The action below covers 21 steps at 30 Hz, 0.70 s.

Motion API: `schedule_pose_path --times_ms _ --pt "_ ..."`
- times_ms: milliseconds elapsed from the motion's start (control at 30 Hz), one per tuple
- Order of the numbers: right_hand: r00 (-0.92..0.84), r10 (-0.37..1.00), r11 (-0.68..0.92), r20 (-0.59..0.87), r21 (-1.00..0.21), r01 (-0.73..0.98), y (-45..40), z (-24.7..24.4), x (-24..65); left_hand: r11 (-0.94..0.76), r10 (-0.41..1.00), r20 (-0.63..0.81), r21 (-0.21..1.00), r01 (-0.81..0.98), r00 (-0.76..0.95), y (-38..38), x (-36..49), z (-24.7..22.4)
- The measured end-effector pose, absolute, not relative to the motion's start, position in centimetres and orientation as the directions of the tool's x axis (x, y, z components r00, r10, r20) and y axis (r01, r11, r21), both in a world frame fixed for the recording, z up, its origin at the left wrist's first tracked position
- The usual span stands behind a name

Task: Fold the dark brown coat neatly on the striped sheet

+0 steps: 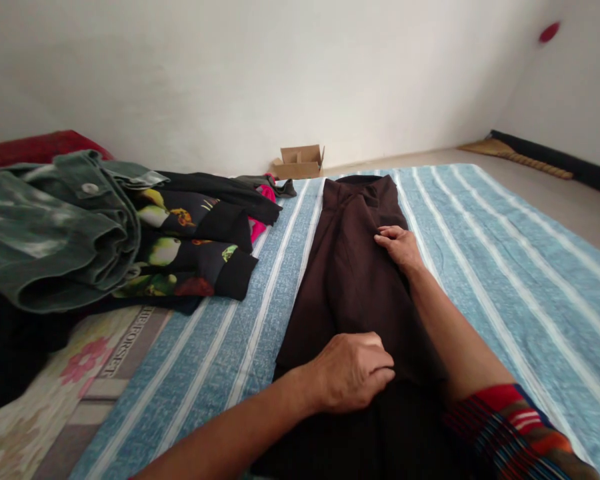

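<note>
Dark brown trousers (350, 267) lie lengthwise on a blue-and-white striped bed sheet (260, 313), their waistband at the far end. My right hand (399, 248) is closed on the right edge of the trousers, below the waistband, with thumb and fingers pinching the cloth. Nearer to me, my left hand (357, 372) is curled over the middle of the same trousers, its fingers drawn together on the fabric. The fingertips of the left hand are partly hidden. Some soft folds run down the cloth between the two hands.
A heap of clothes lies at the left, with a green denim garment (55, 227) on top of a dark printed garment (195, 267). Beyond the bed, an open cardboard box (300, 162) stands by the white wall. A rolled mat (520, 157) lies on the floor at the right.
</note>
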State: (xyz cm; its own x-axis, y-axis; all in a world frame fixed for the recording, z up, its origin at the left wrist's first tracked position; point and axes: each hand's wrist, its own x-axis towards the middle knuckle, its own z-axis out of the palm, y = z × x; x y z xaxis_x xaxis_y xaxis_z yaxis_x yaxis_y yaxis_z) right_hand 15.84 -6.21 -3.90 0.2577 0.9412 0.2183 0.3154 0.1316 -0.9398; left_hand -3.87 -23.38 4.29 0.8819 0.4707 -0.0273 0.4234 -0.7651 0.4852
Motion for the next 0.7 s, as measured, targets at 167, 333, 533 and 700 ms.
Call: schedule_pose_path --times_ms 167,333,533,700 --pt "0.268 0.939 0.130 0.217 -0.942 0.308 -6.1 -3.9 15.9 -0.654 0.523 -0.008 0.637 0.408 0.852 -21.3 -4.3 4.8" --pt "0.275 0.940 0.114 0.201 -0.946 0.302 -6.2 -3.8 15.9 -0.729 0.541 0.059 0.530 0.433 0.839 -19.9 -3.8 4.9" --pt "0.271 0.947 0.086 0.171 -0.950 0.300 -6.3 -3.4 15.5 -0.876 0.442 0.073 0.246 0.414 0.894 -19.7 -2.9 4.2" --pt "0.214 0.966 0.069 0.143 -0.945 0.319 -6.3 -2.8 15.4 -0.928 0.372 0.112 0.079 0.365 0.921 -17.9 -2.0 3.9"
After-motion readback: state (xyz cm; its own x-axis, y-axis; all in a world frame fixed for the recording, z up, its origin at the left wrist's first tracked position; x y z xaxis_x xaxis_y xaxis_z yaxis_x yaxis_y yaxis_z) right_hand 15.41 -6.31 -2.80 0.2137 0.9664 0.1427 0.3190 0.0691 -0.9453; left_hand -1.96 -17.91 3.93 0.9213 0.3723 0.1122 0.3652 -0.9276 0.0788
